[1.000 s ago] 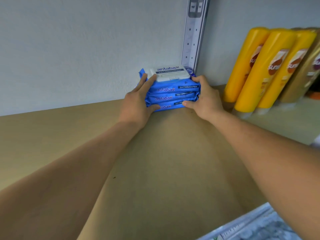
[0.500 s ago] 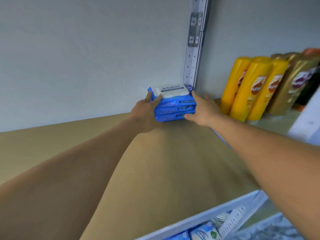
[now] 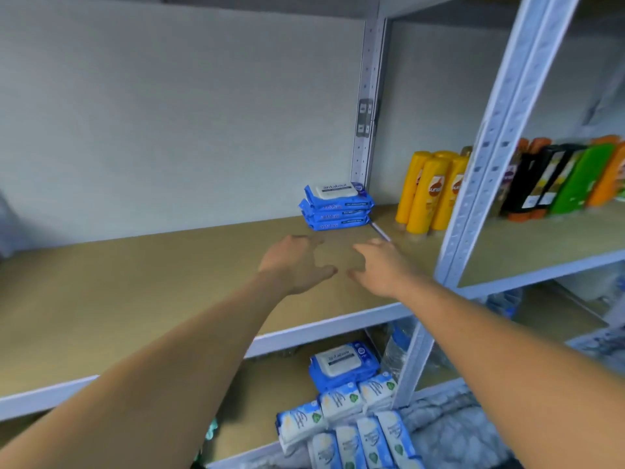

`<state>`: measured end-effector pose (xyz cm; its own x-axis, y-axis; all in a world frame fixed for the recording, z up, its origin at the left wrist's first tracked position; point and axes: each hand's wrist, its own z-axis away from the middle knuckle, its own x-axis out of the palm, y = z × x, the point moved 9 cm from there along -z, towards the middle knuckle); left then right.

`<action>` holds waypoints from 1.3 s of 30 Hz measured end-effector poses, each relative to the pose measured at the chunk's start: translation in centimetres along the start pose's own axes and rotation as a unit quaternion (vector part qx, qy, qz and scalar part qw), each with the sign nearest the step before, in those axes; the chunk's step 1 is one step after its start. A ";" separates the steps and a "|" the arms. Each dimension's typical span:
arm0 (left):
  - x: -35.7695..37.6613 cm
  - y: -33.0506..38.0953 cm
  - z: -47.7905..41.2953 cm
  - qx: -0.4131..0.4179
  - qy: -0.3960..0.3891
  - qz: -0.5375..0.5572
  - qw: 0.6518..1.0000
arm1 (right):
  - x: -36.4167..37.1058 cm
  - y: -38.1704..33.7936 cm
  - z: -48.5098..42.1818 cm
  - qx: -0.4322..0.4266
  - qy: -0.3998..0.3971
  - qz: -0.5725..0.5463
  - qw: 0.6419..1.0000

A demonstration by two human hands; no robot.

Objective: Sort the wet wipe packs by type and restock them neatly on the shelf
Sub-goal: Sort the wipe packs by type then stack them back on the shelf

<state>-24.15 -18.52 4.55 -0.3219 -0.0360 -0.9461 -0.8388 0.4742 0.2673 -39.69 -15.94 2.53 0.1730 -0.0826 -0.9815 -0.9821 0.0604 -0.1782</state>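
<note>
Both hands (image 3: 333, 264) have let go of the blue pack stack (image 3: 336, 208).

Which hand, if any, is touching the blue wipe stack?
Apart, both. The head view shows bare shelf board between the blue wipe stack and the left hand and right hand.

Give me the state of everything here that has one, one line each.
Stack of blue plastic wet wipe packs: flat at the back right of the tan wooden shelf, untouched, top lid closed.
Left hand: open, empty, over that shelf.
Right hand: open, empty.
Single blue wipe pack: lying on the lower shelf, lid closed.
Pale blue-and-white wipe packs: lying loose near it.
Yellow plastic bottles: standing, clustered.
</note>
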 end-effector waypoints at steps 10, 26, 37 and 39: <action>1.8 2.3 13.6 0.032 -0.002 0.059 0.998 | 0.9 -0.3 12.1 -0.028 0.006 -0.016 0.999; 17.6 -0.6 17.2 -0.040 -0.220 0.019 0.975 | 15.7 5.9 16.1 0.019 -0.164 -0.024 0.986; 31.0 -6.2 13.6 -0.156 -0.248 0.109 0.950 | 28.2 9.6 8.9 0.045 -0.246 -0.054 0.967; 33.8 -7.4 12.2 -0.176 -0.246 0.121 0.945 | 30.6 10.2 6.8 0.051 -0.258 -0.066 0.962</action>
<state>-23.47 -12.50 -31.66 -0.3518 0.4914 -0.7968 -0.8889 0.0916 0.4489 -43.89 -11.14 -29.82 0.3357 0.4076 -0.8492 -0.9411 0.1826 -0.2844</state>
